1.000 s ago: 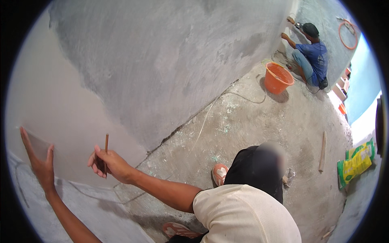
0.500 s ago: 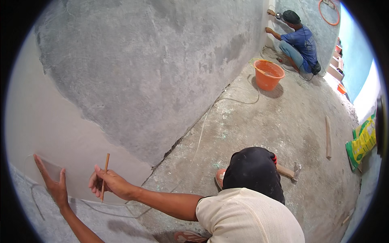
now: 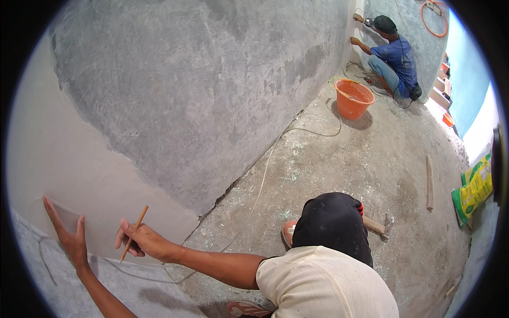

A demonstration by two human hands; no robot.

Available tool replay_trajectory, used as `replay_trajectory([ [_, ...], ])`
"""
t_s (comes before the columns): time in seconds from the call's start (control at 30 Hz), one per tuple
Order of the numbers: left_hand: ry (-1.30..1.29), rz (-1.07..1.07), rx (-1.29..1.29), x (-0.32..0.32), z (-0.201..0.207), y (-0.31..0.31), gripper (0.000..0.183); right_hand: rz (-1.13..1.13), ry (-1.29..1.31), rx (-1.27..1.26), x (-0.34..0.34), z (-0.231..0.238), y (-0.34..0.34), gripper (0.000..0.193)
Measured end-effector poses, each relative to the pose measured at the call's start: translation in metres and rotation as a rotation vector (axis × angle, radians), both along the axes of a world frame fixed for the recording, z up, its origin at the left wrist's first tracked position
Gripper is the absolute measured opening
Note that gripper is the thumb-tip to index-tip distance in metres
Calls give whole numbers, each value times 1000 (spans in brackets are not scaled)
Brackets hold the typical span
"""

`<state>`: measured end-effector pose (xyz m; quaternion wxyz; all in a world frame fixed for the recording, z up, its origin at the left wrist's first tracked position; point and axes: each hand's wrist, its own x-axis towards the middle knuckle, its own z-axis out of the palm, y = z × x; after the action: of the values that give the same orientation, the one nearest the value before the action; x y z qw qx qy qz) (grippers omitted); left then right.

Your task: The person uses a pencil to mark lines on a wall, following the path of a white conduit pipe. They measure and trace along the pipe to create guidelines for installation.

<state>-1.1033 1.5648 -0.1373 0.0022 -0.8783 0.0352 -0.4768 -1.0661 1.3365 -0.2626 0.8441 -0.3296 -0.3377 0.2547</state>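
My left hand [image 3: 71, 236] is spread against the smooth pale lower part of the wall [image 3: 95, 175], its fingers pointing up and thumb apart. To its right, my right hand [image 3: 146, 241] is closed on a thin brown wooden pencil [image 3: 135, 232]. The pencil slants, its upper end leaning right, and stands in front of the pale surface. Whether its tip touches the wall I cannot tell. Above the pale patch, past a ragged edge, the wall is rough grey plaster [image 3: 196, 106].
A hammer [image 3: 376, 226] lies beside my black-clad knee [image 3: 334, 225]. Beyond are an orange bucket [image 3: 354, 99], a cable [image 3: 260, 193] along the wall's foot, a wooden batten [image 3: 429, 183] and a yellow-green sack [image 3: 473, 188]. A co-worker [image 3: 395, 58] squats at the far corner, holding a tool.
My right hand has turned the pencil from nearly upright to a slant, upper end right and lower end left. My left hand stays on the wall.
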Motion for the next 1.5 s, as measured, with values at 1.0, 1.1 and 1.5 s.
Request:
replay_trajectory([
  [1.0, 22, -74, 47, -6, 7, 9, 114, -717, -477, 156, 39, 28, 73, 14],
  [1.1, 24, -91, 61, -4, 7, 8, 114, -813, -572, 197, 57, 29, 90, 14],
  [1.5, 35, -120, 20, -2, 8, 13, 111, -1013, -709, 280, 63, 37, 135, 17],
])
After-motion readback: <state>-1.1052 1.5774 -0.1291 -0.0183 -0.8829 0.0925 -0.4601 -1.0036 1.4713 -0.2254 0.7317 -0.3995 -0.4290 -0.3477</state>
